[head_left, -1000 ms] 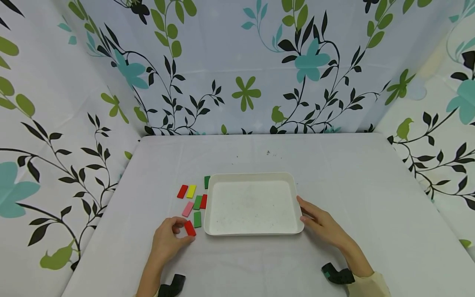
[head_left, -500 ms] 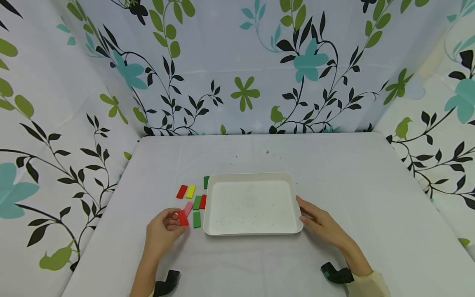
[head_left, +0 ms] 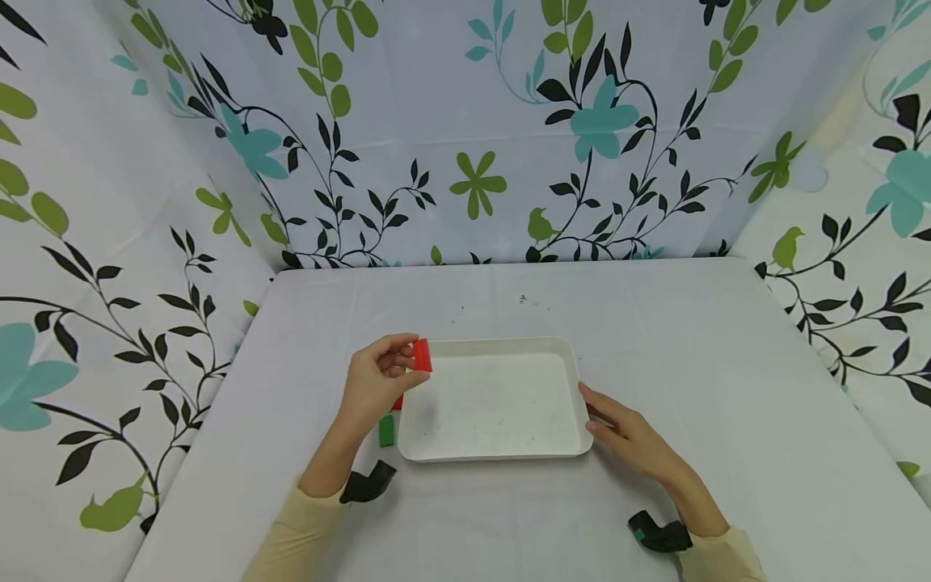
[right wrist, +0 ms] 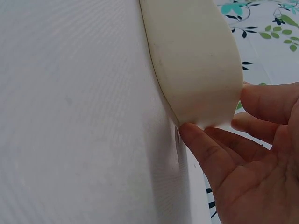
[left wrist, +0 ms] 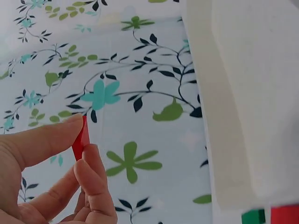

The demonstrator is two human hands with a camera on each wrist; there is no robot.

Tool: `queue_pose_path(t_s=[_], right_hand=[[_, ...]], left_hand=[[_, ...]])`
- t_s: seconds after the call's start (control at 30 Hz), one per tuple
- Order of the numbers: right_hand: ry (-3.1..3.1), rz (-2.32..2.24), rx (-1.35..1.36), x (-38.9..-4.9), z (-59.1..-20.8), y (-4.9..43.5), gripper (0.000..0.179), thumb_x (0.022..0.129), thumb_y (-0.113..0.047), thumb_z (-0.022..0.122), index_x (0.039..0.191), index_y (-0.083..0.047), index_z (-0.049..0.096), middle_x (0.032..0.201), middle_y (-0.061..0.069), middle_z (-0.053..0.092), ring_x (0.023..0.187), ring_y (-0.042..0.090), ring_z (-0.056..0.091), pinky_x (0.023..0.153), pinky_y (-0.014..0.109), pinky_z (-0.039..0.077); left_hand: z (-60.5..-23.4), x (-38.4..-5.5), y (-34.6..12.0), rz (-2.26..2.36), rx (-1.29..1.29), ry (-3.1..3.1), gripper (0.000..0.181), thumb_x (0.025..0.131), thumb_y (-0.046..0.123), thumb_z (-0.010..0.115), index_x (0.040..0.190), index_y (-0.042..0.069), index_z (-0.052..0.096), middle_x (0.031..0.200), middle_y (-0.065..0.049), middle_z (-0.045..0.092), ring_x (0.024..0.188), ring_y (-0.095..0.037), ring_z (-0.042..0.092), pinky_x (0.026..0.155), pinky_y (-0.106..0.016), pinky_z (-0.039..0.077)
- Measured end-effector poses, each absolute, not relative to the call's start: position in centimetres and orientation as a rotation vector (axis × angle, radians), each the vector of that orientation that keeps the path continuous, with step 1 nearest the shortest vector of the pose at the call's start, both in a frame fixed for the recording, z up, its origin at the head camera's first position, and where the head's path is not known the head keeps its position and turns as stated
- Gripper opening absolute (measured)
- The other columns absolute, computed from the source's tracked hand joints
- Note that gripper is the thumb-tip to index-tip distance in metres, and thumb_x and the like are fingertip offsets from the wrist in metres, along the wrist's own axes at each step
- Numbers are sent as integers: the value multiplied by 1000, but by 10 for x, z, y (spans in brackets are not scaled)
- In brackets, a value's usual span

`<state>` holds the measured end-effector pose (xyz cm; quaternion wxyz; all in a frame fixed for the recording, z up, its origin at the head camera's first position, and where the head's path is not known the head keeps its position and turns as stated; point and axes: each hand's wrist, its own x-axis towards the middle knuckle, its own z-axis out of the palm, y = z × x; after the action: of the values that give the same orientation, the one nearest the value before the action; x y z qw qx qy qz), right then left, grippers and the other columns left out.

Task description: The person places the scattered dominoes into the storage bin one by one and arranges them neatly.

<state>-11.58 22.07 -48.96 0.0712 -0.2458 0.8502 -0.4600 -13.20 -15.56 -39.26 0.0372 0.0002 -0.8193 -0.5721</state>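
My left hand (head_left: 377, 381) pinches a flat red rectangular block (head_left: 422, 355) between thumb and fingertips, upright over the left rim of the white tray (head_left: 502, 404). In the left wrist view the same red block (left wrist: 81, 139) is seen nearly edge-on, raised in the air. My right hand (head_left: 631, 432) holds the tray's right side near its front corner. The right wrist view has the thumb and fingers at the upper and lower edges of the tray's wall (right wrist: 196, 60). Beside the tray lie a green block (head_left: 386, 431) and part of another red block (head_left: 398, 402).
My left hand and forearm cover the other small blocks left of the tray. A white cloth covers the table (head_left: 655, 323). Patterned curtains (head_left: 407, 81) stand behind and at both sides. A black camera mount (head_left: 369, 482) sits on each wrist.
My left hand has carried the red block up, away from the table, and to the right, from beside the loose blocks to the tray's left rim. The right hand and tray have stayed in place.
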Motion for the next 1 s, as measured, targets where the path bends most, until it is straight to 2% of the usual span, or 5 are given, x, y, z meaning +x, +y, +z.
queue_pose_path(t_s=[0.3,0.5,0.63,0.9,1.0], right_hand=[[2556,-1368,-733,-118,-490,222,57,101,-16,52,150,3,30,154,26,32,131,45,47,99,32,48],[2551,-1370,-738,-119,-490,221,58,101,-15,53,150,3,30,154,26,32,130,44,48,98,13,39],[2554,-1366,-730,-119,-488,221,58,100,-14,55,150,3,31,154,25,33,130,44,49,99,12,38],[2556,-1360,-715,-119,-488,221,58,99,-12,55,149,5,32,153,26,34,129,45,49,100,46,47],[2543,-1379,-723,-119,-489,222,58,99,-10,55,149,6,32,153,27,34,129,46,49,99,44,48]], left_hand=[[-393,-182,-86,-1906,-150,-2481,49,77,-3,78,124,4,65,102,-14,61,89,-21,64,75,-18,53],[-411,-204,-51,-1942,-119,-2526,47,77,-2,79,121,6,67,101,-12,63,86,-17,63,76,-27,57],[-423,-213,-34,-1931,-114,-2582,45,77,0,80,120,7,68,100,-11,65,84,-16,63,75,-26,57],[-443,-218,-12,-1850,-170,-2689,46,72,0,83,115,7,70,93,-11,67,78,-15,63,66,-23,54],[-448,-217,-6,-1808,-190,-2752,47,70,0,85,114,8,71,90,-10,68,74,-14,62,62,-21,51]])
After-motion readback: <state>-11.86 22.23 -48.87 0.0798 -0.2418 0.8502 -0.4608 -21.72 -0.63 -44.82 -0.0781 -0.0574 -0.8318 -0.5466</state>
